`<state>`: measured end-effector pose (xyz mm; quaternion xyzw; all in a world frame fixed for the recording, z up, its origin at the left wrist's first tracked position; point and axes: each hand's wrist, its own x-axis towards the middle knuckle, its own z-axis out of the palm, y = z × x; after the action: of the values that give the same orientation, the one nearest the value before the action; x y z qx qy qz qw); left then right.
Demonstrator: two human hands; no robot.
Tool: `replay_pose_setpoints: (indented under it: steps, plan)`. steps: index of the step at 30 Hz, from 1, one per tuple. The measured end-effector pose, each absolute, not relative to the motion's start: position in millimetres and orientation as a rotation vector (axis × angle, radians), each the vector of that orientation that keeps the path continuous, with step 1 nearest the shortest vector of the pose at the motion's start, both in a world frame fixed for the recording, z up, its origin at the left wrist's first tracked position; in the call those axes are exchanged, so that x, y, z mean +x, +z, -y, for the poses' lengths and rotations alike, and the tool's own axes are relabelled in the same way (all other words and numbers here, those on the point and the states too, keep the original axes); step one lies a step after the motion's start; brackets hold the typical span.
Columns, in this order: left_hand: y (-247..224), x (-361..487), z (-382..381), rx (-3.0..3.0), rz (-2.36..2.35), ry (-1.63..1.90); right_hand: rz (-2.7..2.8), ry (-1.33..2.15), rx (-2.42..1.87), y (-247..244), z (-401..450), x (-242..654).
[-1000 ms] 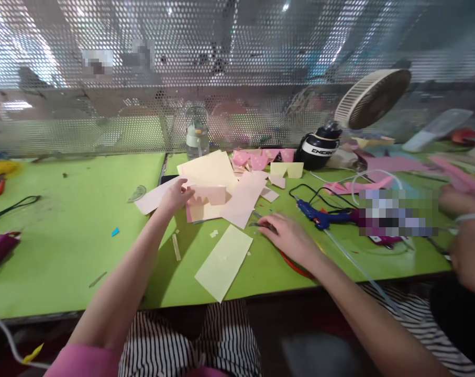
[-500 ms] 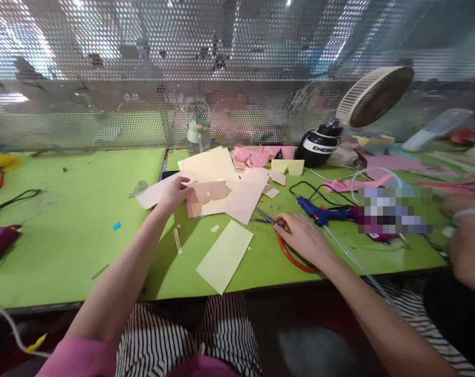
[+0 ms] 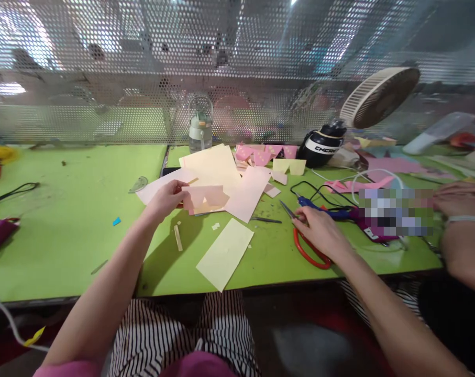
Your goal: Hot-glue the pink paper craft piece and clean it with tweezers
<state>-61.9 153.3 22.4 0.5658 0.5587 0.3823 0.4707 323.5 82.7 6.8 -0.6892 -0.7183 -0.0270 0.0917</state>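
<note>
My left hand (image 3: 170,197) pinches a pale pink cut paper piece (image 3: 208,195) by its left end. The piece has a notch in its lower edge and is held over a pile of cream sheets (image 3: 217,165). My right hand (image 3: 319,225) is closed round red-handled scissors (image 3: 310,250), whose blades point up and left. Just left of the blades, a thin dark tool (image 3: 266,220) lies on the table. Between my hands, nearer the front edge, is a pale yellow paper rectangle (image 3: 225,255). A pale pink sheet (image 3: 250,193) rests beside the pile.
Pink cut pieces (image 3: 256,154) and a notched yellow piece (image 3: 289,166) lie behind. A clear bottle (image 3: 200,133), a black bottle (image 3: 321,146) and a fan (image 3: 380,97) stand at the back. A blue glue gun (image 3: 331,212) is right, near another person's hands (image 3: 463,201).
My right hand has shifted right with the scissors, away from the thin dark tool. The pink piece has tilted and moved slightly left and down with my left hand.
</note>
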Motion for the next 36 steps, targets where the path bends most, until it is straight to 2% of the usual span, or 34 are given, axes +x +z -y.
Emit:
replay_pose_setpoints:
  steps: [6, 11, 16, 26, 36]
  plan:
    - [30, -76, -116, 1.381, -1.337, 1.023, 2.141, -0.206, -2.041, 17, -79, 327]
    - [18, -89, -76, 1.355, -1.311, 1.088, 1.993, -0.333, -2.242, 37, -85, 364]
    - [5, -86, -60, 1.304, -1.323, 1.1, 2.171, -0.182, -2.342, 34, -93, 401]
    - [-4, -85, -62, 1.272, -1.246, 0.961, 2.387, -0.238, -2.156, 19, -91, 414]
    - [-6, -78, -60, 1.324, -1.198, 0.889, 2.388, -0.036, -1.936, 19, -94, 406]
